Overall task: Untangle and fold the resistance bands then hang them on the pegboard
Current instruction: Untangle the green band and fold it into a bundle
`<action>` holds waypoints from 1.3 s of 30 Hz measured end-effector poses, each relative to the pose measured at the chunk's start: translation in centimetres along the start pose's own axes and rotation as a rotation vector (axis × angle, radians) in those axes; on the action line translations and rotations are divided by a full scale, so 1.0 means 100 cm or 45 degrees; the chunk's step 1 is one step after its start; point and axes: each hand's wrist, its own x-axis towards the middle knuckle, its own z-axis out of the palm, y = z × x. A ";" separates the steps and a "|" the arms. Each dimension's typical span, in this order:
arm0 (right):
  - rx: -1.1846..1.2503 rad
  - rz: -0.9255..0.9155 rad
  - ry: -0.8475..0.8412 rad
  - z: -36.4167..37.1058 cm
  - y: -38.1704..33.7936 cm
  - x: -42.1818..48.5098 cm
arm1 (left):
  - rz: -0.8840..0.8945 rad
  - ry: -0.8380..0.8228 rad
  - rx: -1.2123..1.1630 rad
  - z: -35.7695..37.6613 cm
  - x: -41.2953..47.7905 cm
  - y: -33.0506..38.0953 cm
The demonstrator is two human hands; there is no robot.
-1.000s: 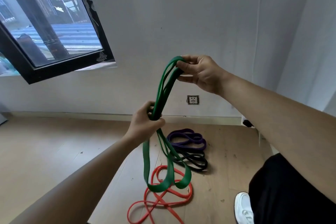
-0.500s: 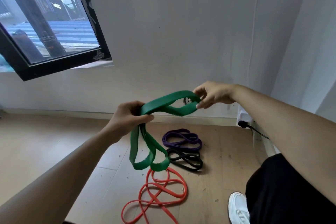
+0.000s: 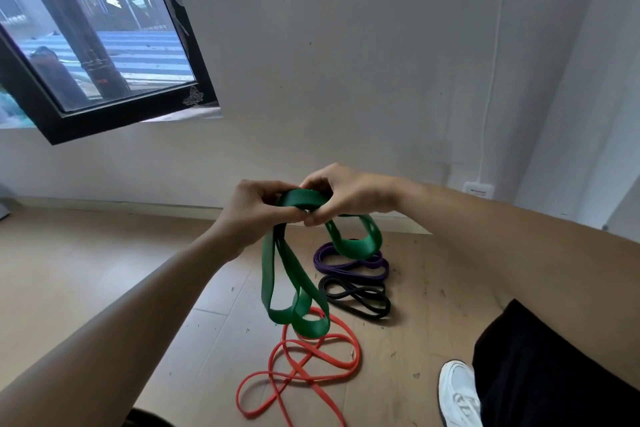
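Head view: the green band (image 3: pixel 268 274) is pinched at its top by curled fingers of the left hand (image 3: pixel 256 211) and right hand (image 3: pixel 349 194), side by side, with long loops hung straight down above the red band (image 3: pixel 341 326).

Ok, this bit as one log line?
left hand, right hand: grip green resistance band | floor: purple band, black band, red band

8 o'clock: floor (image 3: pixel 86 270) open, free passage | 6 o'clock: green band (image 3: pixel 266 274) loops hang above orange band (image 3: pixel 337 325) | 5 o'clock: purple band (image 3: pixel 349 267), black band (image 3: pixel 356 296), shoe (image 3: pixel 457 392) obstruct | 12 o'clock: wall (image 3: pixel 346 45) closes far side
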 end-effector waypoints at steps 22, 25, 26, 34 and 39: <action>-0.192 -0.045 0.079 -0.040 -0.027 -0.028 | -0.106 -0.174 -0.255 0.021 -0.004 -0.022; -0.105 -0.035 0.074 -0.041 -0.028 -0.030 | -0.117 -0.203 -0.367 0.024 -0.004 -0.020; -0.072 -0.037 0.070 -0.042 -0.028 -0.031 | -0.127 -0.227 -0.416 0.026 -0.004 -0.019; -0.009 0.118 -0.009 -0.053 -0.001 -0.038 | -0.102 -0.101 -0.208 0.023 -0.008 -0.012; -0.186 0.206 -0.141 -0.032 0.010 -0.035 | -0.027 -0.069 -0.139 0.015 -0.007 -0.003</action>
